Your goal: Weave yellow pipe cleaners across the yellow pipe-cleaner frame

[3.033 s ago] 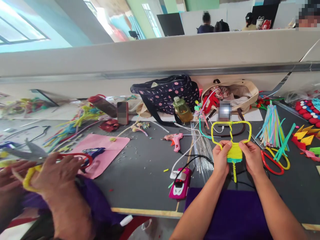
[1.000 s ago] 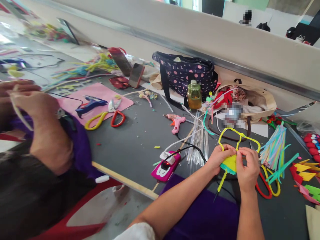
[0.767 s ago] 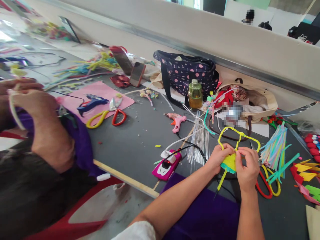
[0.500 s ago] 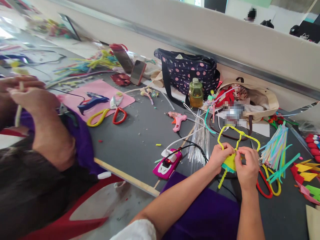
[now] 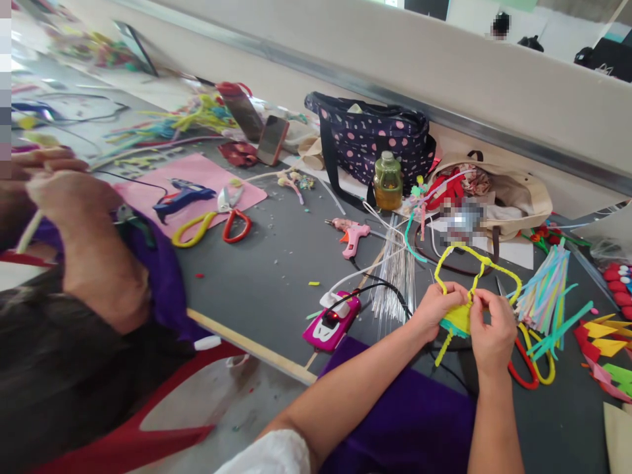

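Both my hands are on a yellow pipe-cleaner figure, which has two big open loops at the top, a teal-edged solid body and a short stem pointing down. My left hand grips it at the left of the body, thumb toward the middle. Fingertips of my right hand pinch it at the centre, where the loops meet the body. Just right of my right hand lie scissors with red and yellow handles. Behind the figure, a brown bag strap and a bundle of thin metal wires rest on the table.
A pink glue gun and a magenta power strip with cables lie left of my hands. Pastel pipe cleaners are at the right. A bottle stands before a patterned bag. At far left, another person's hands work.
The yellow figure has shifted slightly right and its loops have tilted a little, with both my hands still on it. The other person's hands have moved slightly.
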`<state>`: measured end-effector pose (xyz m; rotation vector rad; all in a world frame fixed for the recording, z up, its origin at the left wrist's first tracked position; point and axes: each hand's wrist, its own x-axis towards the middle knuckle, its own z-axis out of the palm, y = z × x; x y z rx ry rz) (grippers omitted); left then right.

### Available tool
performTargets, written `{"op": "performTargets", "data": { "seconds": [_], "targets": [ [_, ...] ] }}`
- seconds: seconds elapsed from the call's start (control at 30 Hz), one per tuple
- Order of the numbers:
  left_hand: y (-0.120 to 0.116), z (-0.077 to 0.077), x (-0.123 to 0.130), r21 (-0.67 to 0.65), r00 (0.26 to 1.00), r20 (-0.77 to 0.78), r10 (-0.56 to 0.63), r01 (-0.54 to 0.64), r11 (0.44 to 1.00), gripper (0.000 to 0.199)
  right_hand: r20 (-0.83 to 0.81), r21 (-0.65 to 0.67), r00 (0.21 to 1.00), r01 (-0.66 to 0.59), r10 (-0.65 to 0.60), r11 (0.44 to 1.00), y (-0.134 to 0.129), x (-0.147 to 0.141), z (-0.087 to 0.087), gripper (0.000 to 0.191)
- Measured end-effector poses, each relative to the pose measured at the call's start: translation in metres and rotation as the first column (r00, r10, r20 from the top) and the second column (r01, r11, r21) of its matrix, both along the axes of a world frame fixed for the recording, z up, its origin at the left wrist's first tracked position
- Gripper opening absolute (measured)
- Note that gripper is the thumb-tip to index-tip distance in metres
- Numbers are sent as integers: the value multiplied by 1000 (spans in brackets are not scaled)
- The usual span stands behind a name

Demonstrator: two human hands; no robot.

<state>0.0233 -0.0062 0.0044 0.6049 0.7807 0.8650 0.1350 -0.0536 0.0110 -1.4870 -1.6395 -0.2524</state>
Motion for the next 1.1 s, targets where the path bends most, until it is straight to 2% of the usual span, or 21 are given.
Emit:
{"op": "performTargets", "data": {
  "seconds": [0.2,0.43,0.63,1.1],
  "targets": [
    [0,1,1,-49,1000,13,11,-10,999,12,112,26,994,12,-15,1000,-1,0,3,13],
    [1,1,1,-79,999,41,35,-32,996,14,149,0,989,8,-8,1000,-2,6,4,15],
    [0,3,0,-56,997,52,56,-53,997,16,109,-35,992,-66,69,997,-3,8,6,15],
    [-2,3,1,-33,997,51,58,-56,998,20,35,-65,997,-60,62,996,-4,12,7,12]
  ]
}}
